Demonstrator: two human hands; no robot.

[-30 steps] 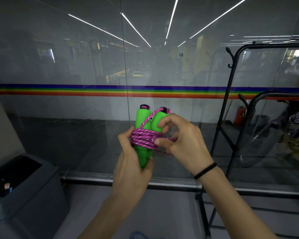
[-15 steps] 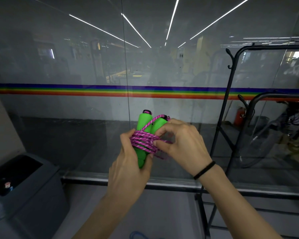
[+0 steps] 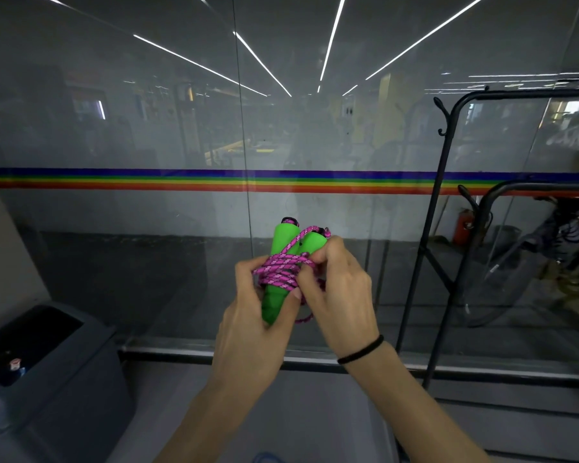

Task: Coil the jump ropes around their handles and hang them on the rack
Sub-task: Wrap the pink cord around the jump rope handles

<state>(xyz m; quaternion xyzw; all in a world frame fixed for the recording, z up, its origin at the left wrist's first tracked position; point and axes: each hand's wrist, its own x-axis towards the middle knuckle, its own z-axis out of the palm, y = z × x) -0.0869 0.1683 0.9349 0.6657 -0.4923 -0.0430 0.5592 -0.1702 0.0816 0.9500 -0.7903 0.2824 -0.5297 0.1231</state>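
Two green jump rope handles (image 3: 283, 248) stand side by side, upright, in front of my chest. A pink braided rope (image 3: 281, 272) is wound several times around their middle. My left hand (image 3: 251, 332) grips the lower ends of the handles from the left. My right hand (image 3: 340, 295) pinches the rope coil from the right, with a short rope loop hanging below its fingers. The black metal rack (image 3: 440, 208) stands to the right, with hooks near its top; other ropes hang on it at the far right.
A glass wall (image 3: 147, 128) with a rainbow stripe (image 3: 114, 180) stands straight ahead. A dark grey bin (image 3: 57, 372) sits at the lower left. A bit of blue rope (image 3: 264, 457) lies on the floor at the bottom edge.
The handles have sunk a little. My right hand has shifted its fingers on the coil, and a small loop of rope now hangs below it.
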